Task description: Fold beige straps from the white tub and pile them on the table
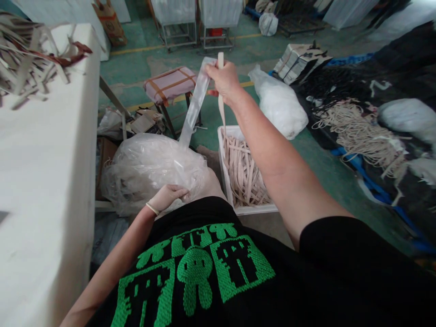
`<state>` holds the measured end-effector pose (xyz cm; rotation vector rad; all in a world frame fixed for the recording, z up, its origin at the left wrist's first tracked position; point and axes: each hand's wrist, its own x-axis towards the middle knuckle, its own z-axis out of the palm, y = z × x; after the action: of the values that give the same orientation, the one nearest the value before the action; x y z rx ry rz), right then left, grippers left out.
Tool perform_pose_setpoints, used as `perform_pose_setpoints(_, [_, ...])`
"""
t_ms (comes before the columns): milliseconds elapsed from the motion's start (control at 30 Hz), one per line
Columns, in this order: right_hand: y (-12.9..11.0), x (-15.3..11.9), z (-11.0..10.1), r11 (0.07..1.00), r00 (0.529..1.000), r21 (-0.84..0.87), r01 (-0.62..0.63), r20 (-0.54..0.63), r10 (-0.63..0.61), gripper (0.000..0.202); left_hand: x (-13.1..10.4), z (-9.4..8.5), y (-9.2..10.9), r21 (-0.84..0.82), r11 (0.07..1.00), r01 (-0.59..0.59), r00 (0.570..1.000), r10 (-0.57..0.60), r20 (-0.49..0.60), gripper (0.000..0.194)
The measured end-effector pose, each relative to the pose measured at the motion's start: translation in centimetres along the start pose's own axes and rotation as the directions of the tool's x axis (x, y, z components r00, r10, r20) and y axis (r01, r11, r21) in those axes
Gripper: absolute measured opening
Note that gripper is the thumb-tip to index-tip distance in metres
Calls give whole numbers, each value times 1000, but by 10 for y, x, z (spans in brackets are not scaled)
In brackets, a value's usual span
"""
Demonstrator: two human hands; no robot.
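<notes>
My right hand (223,79) is raised ahead of me, its fingers closed on a long clear plastic strip (195,106) and a beige strap (221,102). The plastic strip slants down to a large clear plastic bag (150,163) beside my lap. Below my right hand the strap hangs into a white bin (250,210) filled with beige straps (243,170). My left hand (167,197) is low by my lap, fingers pressed together on the near side of the clear plastic bag.
A white-covered table (47,181) with strap pieces stands at left. A padded stool (170,84) is ahead. Past the bin lies a stuffed white bag (281,102); cord bundles (363,131) are at right. Wheeled carts (177,20) stand at the back.
</notes>
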<state>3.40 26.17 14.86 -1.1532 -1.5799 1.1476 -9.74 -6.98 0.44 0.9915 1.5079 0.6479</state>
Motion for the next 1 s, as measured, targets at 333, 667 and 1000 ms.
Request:
perform_pose_setpoints(333, [82, -188, -6, 852, 492, -65, -520, 792, 361, 29, 19, -3, 17, -815, 553, -170, 950, -127, -285, 38])
perform_pose_setpoints(667, [91, -275, 42, 707, 305, -25, -707, 891, 337, 15, 34, 10, 24, -851, 507, -140, 954, -162, -254, 27])
perform_pose_setpoints(1000, [102, -272, 50, 648, 288, -36, -761, 876, 386, 8, 29, 18, 20, -780, 625, -35, 986, -105, -129, 40])
